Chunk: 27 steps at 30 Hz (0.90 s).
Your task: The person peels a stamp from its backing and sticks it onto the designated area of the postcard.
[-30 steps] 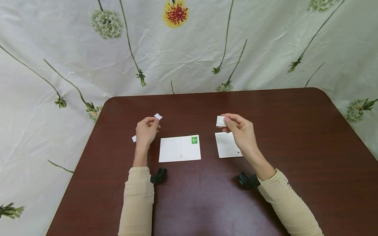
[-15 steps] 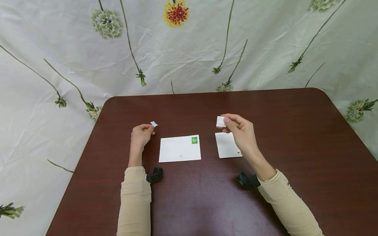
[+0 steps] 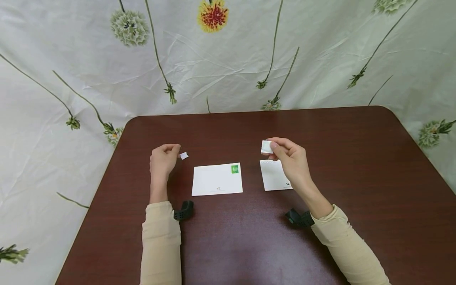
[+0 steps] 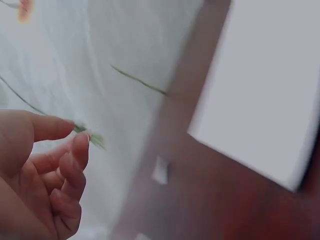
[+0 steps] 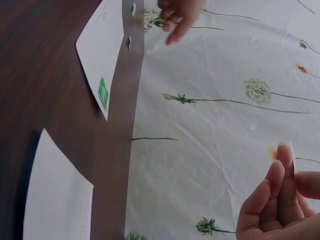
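In the head view, my right hand [image 3: 293,157] pinches a small white paper square [image 3: 266,147] between thumb and fingers, above a white note sheet [image 3: 273,176] with holes along its top edge. The right wrist view shows that square [image 5: 293,156] nearly edge-on. My left hand [image 3: 164,160] holds nothing; its fingers curl loosely, with thumb and forefinger tips close together in the left wrist view. Just right of it, a small white paper scrap [image 3: 183,155] lies on the table. Between the hands rests a white envelope-like card [image 3: 213,182] bearing a green stamp [image 3: 234,169].
A second white scrap [image 5: 133,9] lies near the first in the right wrist view; my left hand hides it in the head view. The brown table [image 3: 242,237] ends at a flowered cloth [image 3: 228,59]. Black wrist cameras [image 3: 184,210] sit on both wrists.
My left hand has moved left and let go of the scrap, which was at its fingertips and now lies on the table. My right hand has stayed still with its square.
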{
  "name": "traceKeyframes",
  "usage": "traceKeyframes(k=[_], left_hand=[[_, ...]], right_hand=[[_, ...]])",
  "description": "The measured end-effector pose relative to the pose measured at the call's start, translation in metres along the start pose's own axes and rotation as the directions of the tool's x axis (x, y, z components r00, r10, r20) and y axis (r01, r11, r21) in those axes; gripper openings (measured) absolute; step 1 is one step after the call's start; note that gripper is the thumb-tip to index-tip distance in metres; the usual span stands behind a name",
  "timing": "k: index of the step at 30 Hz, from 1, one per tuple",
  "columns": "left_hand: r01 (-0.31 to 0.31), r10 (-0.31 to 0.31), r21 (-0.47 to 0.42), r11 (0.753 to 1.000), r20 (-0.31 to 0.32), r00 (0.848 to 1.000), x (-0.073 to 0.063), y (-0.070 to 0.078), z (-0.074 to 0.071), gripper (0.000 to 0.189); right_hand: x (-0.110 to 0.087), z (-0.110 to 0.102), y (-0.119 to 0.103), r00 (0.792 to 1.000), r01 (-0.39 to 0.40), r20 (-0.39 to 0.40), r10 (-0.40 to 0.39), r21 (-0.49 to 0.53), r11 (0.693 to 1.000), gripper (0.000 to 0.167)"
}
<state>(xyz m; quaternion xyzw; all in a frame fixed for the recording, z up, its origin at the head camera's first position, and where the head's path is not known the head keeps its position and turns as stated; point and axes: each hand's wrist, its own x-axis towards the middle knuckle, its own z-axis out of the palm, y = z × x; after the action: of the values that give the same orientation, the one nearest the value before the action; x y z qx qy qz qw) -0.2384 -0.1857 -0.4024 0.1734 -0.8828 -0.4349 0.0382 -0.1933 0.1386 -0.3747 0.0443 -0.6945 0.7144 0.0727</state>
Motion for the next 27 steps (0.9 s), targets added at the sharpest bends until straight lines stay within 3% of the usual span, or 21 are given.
traceKeyframes(k=[4, 8, 12, 15, 19, 27], left_hand=[[-0.103, 0.102, -0.138, 0.985, -0.015, 0.995, -0.015, 0.028, -0.010, 0.033], [-0.203, 0.203, -0.279, 0.939, -0.029, 0.979, -0.034, 0.052, -0.018, 0.029], [-0.284, 0.308, -0.382, 0.880, 0.003, 0.951, -0.052, 0.069, -0.021, 0.027], [-0.332, 0.398, -0.453, 0.827, 0.057, 0.915, -0.065, 0.078, -0.023, 0.025], [-0.341, 0.477, -0.541, 0.769, 0.129, 0.869, -0.081, 0.089, -0.022, 0.022], [-0.269, 0.499, -0.622, 0.736, 0.230, 0.835, -0.097, 0.101, -0.013, 0.017]], right_hand=[[0.000, -0.001, 0.000, 1.000, 0.003, 0.003, -0.003, 0.003, 1.000, 0.023], [0.000, -0.001, -0.001, 1.000, 0.003, 0.007, -0.003, 0.000, 1.000, 0.023], [-0.001, -0.001, -0.001, 1.000, 0.001, 0.006, -0.001, 0.002, 1.000, 0.022], [-0.001, -0.001, -0.002, 1.000, 0.002, 0.006, -0.002, 0.006, 1.000, 0.022], [-0.001, -0.001, -0.002, 1.000, 0.006, 0.005, -0.006, 0.001, 1.000, 0.021], [-0.001, -0.001, -0.002, 1.000, 0.000, 0.016, 0.000, -0.015, 1.000, 0.022]])
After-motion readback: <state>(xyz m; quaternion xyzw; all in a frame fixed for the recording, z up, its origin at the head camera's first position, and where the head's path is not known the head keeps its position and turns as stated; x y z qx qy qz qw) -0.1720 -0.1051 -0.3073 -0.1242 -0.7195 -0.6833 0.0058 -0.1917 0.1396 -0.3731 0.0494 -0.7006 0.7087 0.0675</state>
